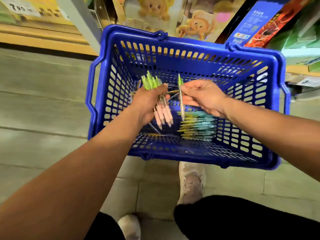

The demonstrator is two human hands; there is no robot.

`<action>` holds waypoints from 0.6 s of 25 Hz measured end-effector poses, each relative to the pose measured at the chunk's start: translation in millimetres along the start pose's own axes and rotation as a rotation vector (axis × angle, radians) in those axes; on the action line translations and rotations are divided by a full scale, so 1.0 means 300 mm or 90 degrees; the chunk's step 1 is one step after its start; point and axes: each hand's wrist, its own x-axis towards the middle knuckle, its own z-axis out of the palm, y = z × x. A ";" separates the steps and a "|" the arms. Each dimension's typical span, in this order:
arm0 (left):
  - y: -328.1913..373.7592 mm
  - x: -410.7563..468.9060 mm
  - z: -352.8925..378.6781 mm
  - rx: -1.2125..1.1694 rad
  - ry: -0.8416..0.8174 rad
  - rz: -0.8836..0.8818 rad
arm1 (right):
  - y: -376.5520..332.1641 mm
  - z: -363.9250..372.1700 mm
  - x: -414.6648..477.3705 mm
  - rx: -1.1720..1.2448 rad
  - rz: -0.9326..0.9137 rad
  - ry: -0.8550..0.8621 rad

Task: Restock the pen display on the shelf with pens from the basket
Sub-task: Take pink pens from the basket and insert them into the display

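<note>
A blue plastic basket (187, 44) stands on the floor in front of me. My left hand (149, 103) grips a bunch of pens (161, 115) with green caps up and pink grips pointing down, held over the basket. My right hand (204, 97) pinches a single green-capped pen (181, 97) upright, right beside the bunch. More pens with teal grips (199, 125) lie in a pile on the basket floor under my right wrist. The pen display is not in view.
Shelves rise behind the basket: a yellow shelf with a price tag (20, 7) at far left, cartoon-printed goods (195, 23) in the middle, blue and red boxes (256, 23) at right. My shoes (192, 182) stand on the tiled floor just before the basket.
</note>
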 end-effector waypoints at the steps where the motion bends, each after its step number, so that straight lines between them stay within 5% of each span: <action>1: 0.011 -0.064 0.004 -0.014 -0.011 -0.010 | -0.024 0.012 -0.059 0.003 0.006 0.008; 15: 0.438 -1.293 -0.058 0.013 -0.103 -0.007 | -0.646 0.385 -1.244 0.104 -0.030 0.084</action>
